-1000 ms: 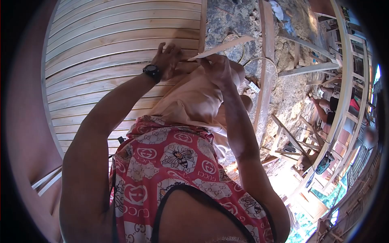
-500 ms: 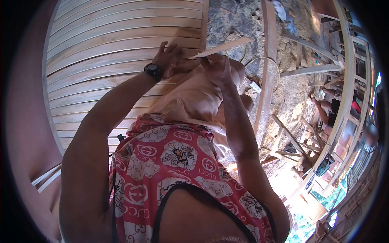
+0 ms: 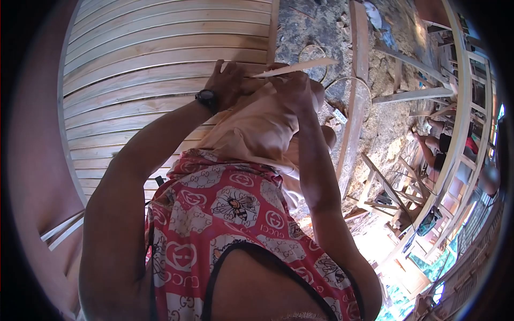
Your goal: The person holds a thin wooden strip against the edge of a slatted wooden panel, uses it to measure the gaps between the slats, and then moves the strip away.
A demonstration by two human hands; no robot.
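A thin, pale wooden strip (image 3: 308, 66) tapers toward its left end, above the knees. My right hand (image 3: 293, 88) is closed around it, and the strip's wide end sticks out to the right. My left hand (image 3: 227, 83), with a black watch on the wrist, rests by the slatted wooden surface (image 3: 171, 48) next to my thigh. Its fingers are bent and apart at the knuckles, but the fingertips are in shadow, and whether they touch anything is unclear.
Beyond the slats' right edge lies rough, stained ground (image 3: 321, 32) with a long wooden beam (image 3: 353, 107) and wire loops. Wooden frames and braces (image 3: 412, 95) stand at the right. Another person (image 3: 436, 147) sits among them at the far right.
The strip has tilted flatter and shifted slightly down and right. My right hand has turned a little with it. My left hand has moved slightly right and down, its wrist rotating.
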